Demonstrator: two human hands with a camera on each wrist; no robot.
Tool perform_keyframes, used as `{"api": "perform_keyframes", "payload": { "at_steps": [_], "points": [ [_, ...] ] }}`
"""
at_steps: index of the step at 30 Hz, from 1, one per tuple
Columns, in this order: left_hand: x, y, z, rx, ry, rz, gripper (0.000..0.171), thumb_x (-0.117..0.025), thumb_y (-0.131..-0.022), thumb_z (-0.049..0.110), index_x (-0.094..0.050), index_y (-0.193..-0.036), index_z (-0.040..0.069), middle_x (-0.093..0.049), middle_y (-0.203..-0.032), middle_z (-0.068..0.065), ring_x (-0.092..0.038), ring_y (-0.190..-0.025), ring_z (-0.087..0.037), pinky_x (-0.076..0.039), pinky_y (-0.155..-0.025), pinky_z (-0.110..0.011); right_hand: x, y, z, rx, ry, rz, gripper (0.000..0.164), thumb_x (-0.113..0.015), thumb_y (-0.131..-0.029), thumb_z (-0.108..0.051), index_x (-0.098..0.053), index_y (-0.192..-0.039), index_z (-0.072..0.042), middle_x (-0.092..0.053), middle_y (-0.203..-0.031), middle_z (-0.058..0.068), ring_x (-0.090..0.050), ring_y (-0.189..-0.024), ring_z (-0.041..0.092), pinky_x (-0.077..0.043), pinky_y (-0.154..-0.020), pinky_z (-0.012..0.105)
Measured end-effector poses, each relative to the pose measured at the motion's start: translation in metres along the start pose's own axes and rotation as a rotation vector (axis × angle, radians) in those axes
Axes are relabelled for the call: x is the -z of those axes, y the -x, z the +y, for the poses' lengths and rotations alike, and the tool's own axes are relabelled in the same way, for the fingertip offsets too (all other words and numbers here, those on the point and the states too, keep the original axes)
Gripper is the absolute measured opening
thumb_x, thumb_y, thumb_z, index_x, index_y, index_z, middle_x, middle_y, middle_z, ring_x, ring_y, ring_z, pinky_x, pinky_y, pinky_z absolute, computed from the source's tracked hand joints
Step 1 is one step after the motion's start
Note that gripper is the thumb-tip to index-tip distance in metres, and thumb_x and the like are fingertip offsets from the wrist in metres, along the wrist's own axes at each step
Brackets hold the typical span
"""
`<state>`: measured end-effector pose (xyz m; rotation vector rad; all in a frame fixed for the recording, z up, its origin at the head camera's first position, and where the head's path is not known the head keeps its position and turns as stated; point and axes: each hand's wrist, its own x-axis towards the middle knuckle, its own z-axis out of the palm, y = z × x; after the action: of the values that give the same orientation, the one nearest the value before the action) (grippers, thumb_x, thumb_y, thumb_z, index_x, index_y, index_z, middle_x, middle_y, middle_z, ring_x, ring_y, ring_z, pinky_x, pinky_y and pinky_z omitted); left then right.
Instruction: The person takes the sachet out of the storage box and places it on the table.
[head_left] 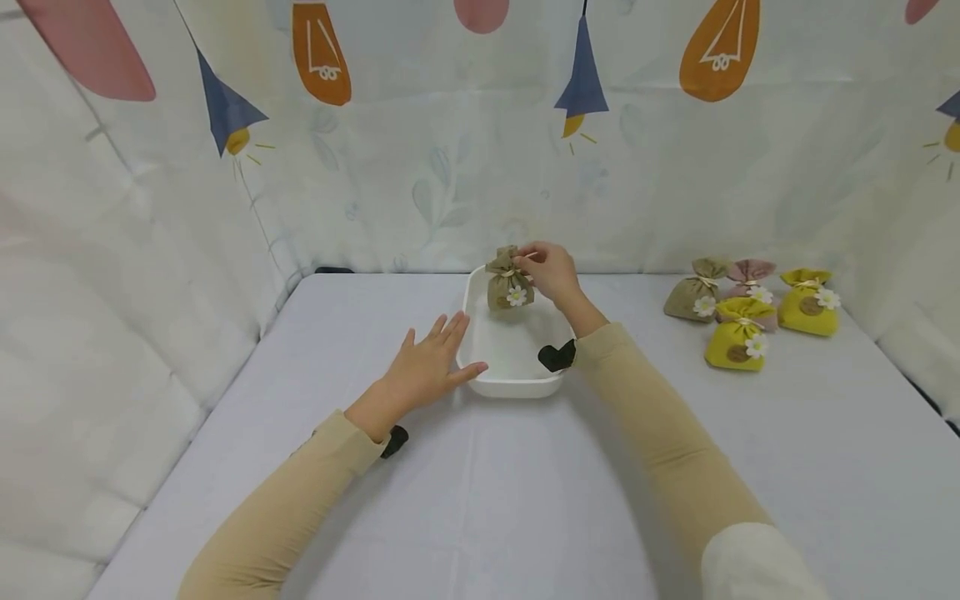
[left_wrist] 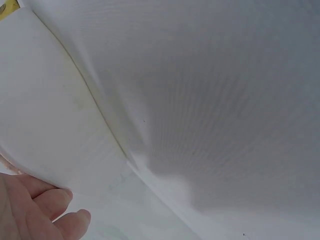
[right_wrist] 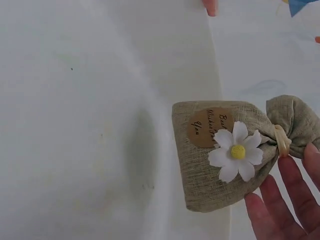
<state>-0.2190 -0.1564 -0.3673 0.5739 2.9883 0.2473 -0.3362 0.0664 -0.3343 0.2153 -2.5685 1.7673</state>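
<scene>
A beige cloth sachet (head_left: 501,293) with a white flower and a round brown label hangs at the far end of the white tray (head_left: 517,388). My right hand (head_left: 553,272) pinches its gathered neck between thumb and fingers. In the right wrist view the sachet (right_wrist: 200,172) appears over the tray, its tied neck by my right fingers (right_wrist: 295,190). With fingers spread, my left hand (head_left: 427,365) is at the tray's left side. The left wrist view shows its fingertips (left_wrist: 75,222) against or close to the tray's wall (left_wrist: 55,100); firm contact cannot be judged.
On the right of the white-covered table (head_left: 465,500) stand another beige sachet (head_left: 686,300), a yellow sachet (head_left: 729,346), a second yellow sachet (head_left: 806,312) and a partly hidden pink sachet (head_left: 750,271). A printed curtain (head_left: 480,183) closes off the back.
</scene>
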Motion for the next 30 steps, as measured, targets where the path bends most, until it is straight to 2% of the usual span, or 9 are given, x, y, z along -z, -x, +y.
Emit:
{"api": "perform_keyframes", "payload": {
  "at_steps": [6,13,17,30],
  "points": [
    [-0.002,-0.001,-0.001,-0.002,0.006,-0.003,0.094,-0.046,-0.101,0.067,-0.014,-0.165,0.007,-0.015,-0.17,-0.009,-0.012,-0.156,-0.031,-0.012,-0.117,-0.069,0.007,0.003,-0.004,0.054,-0.047,0.045,0.024,-0.064,-0.104,-0.019,-0.068,-0.12,-0.002,-0.071,-0.119,0.017,-0.069,-0.106,0.03,-0.059,-0.087,0.039],
    [-0.002,0.0,-0.002,0.0,0.016,-0.003,0.094,-0.046,-0.101,0.067,-0.012,-0.165,0.007,-0.014,-0.17,-0.009,-0.011,-0.156,-0.031,-0.011,-0.117,-0.069,0.018,0.004,-0.012,0.062,-0.09,0.032,0.022,-0.065,-0.104,-0.019,-0.067,-0.117,-0.002,-0.071,-0.117,0.018,-0.071,-0.104,0.031,-0.058,-0.09,0.043],
    [-0.003,0.0,-0.002,0.001,0.019,-0.007,0.094,-0.045,-0.101,0.068,-0.011,-0.165,0.008,-0.013,-0.17,-0.008,-0.01,-0.156,-0.03,-0.011,-0.118,-0.069,0.027,0.007,-0.016,0.078,-0.101,0.032,0.023,-0.065,-0.103,-0.018,-0.067,-0.118,-0.001,-0.07,-0.117,0.019,-0.071,-0.105,0.031,-0.058,-0.089,0.041],
    [-0.001,0.001,-0.002,-0.002,0.022,-0.003,0.094,-0.046,-0.101,0.067,-0.011,-0.165,0.007,-0.014,-0.17,-0.008,-0.011,-0.156,-0.031,-0.011,-0.118,-0.069,0.053,0.019,-0.019,0.111,-0.071,-0.008,0.02,-0.062,-0.105,-0.018,-0.063,-0.118,-0.003,-0.069,-0.121,0.02,-0.07,-0.107,0.033,-0.059,-0.087,0.039]
  ]
}}
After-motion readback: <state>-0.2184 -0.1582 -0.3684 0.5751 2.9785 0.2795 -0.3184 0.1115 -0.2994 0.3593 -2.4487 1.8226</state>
